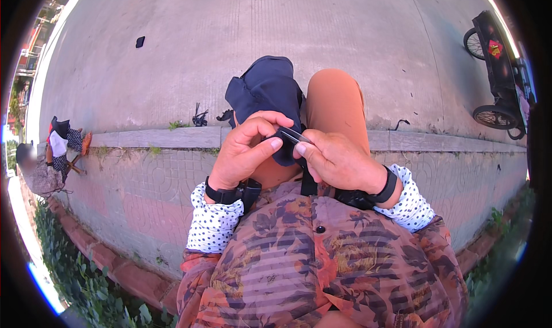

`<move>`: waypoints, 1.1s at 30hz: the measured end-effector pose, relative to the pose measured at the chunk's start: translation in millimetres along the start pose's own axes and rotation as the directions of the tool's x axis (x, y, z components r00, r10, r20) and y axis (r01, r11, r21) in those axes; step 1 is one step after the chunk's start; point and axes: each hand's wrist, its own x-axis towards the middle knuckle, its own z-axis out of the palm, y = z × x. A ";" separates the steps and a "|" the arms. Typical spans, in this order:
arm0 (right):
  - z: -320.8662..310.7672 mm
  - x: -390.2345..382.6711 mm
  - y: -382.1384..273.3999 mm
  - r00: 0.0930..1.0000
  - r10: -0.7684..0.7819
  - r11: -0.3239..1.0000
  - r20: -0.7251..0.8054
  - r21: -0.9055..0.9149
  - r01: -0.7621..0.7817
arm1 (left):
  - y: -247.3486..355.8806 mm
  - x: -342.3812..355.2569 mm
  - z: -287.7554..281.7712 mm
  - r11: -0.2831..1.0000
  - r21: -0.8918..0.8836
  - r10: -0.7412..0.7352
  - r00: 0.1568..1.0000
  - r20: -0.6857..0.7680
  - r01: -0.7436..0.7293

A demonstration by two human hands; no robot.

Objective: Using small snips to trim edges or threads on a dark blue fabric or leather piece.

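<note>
A dark navy cloth garment [261, 89] lies draped over my left knee, and part of it bunches up between my hands. My left hand [244, 152] pinches a fold of this cloth between thumb and fingers. Closed round a slim, shiny metal tool [295, 136] is my right hand [339, 160], thumb and forefinger pressed on it. The tool's tip points left into the fold beside my left thumb. It looks like tweezers or small snips; the exact kind cannot be made out. Both wrists wear black straps.
Dark scraps [200, 118] lie by the kerb [184, 137], which runs across past my knees. Farther off on the pavement is a small black object [140, 42]. A seated person [54, 155] is at far left, a black cargo tricycle [495, 69] at far right. Leafy plants [86, 276] grow behind.
</note>
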 end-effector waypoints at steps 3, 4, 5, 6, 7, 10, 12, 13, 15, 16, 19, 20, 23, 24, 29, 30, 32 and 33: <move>7.6 0.2 2.6 0.999 0.000 0.995 -0.052 0.099 0.005 | -1.3 0.8 0.9 0.999 0.024 0.024 1.000 0.002 -0.024; 9.5 0.5 2.9 0.997 -0.011 0.992 -0.074 0.128 0.020 | -1.5 0.6 0.8 0.999 0.023 0.024 1.000 0.001 -0.024; 11.2 0.7 3.8 0.995 -0.021 0.987 -0.097 0.158 0.036 | -1.5 0.7 0.6 0.999 0.027 0.028 1.000 -0.002 -0.028; 13.5 1.9 7.2 0.995 -0.021 0.987 -0.098 0.157 0.036 | -1.6 0.8 0.3 0.999 0.030 0.032 0.999 -0.004 -0.032; 16.5 3.8 12.0 0.987 -0.073 0.986 -0.143 0.140 0.094 | -2.2 0.9 -0.3 0.999 0.030 0.032 0.999 -0.004 -0.032; 20.8 7.2 14.9 0.972 -0.127 0.978 -0.197 0.137 0.155 | -3.5 0.7 -1.5 0.999 0.037 0.034 0.999 -0.012 -0.034; 23.2 9.3 15.2 0.970 -0.124 0.975 -0.210 0.156 0.159 | -3.9 1.0 -0.7 0.999 -0.024 0.021 0.999 -0.034 -0.021; 24.2 10.3 15.5 0.968 -0.128 0.969 -0.216 0.179 0.168 | -4.0 0.8 -0.9 0.999 -0.024 0.021 0.999 -0.035 -0.022; 26.8 12.2 17.9 0.966 -0.130 0.963 -0.222 0.203 0.176 | -5.2 0.0 -1.2 0.999 -0.042 0.015 0.999 -0.045 -0.017; 28.2 13.4 19.4 0.960 -0.148 0.960 -0.237 0.198 0.197 | -4.9 0.1 -1.4 0.999 -0.042 0.015 0.999 -0.046 -0.017; 30.5 15.6 19.3 0.954 -0.158 0.956 -0.254 0.201 0.212 | -3.5 0.1 -1.6 0.999 -0.040 0.012 0.999 -0.049 -0.014; 30.9 16.5 19.1 0.955 -0.151 0.956 -0.257 0.210 0.208 | -3.3 0.2 -1.6 0.999 -0.041 0.005 0.998 -0.056 -0.007; 33.3 18.5 19.9 0.950 -0.156 0.953 -0.271 0.212 0.217 | -3.5 0.7 -2.7 0.999 -0.032 0.001 0.998 -0.064 -0.003; 33.2 18.8 18.7 0.950 -0.156 0.953 -0.271 0.211 0.217 | -3.9 1.1 -3.3 1.000 -0.024 0.003 0.998 -0.063 -0.005; 35.9 25.6 15.0 0.938 -0.113 0.911 -0.326 0.343 0.229 | -9.2 1.7 -5.9 0.996 0.084 0.038 0.999 -0.010 -0.037; 31.4 26.8 11.7 0.939 -0.115 0.911 -0.325 0.343 0.231 | -10.8 0.4 -5.5 0.996 0.081 0.029 0.999 0.031 -0.032; 14.5 30.3 0.5 0.923 -0.100 0.867 -0.372 0.421 0.264 | -12.8 0.1 -3.4 0.999 0.028 0.036 0.999 0.001 -0.036; 8.6 31.1 -3.4 0.921 -0.117 0.878 -0.371 0.395 0.271 | -13.6 -0.6 -2.5 0.999 -0.026 0.041 0.999 -0.028 -0.042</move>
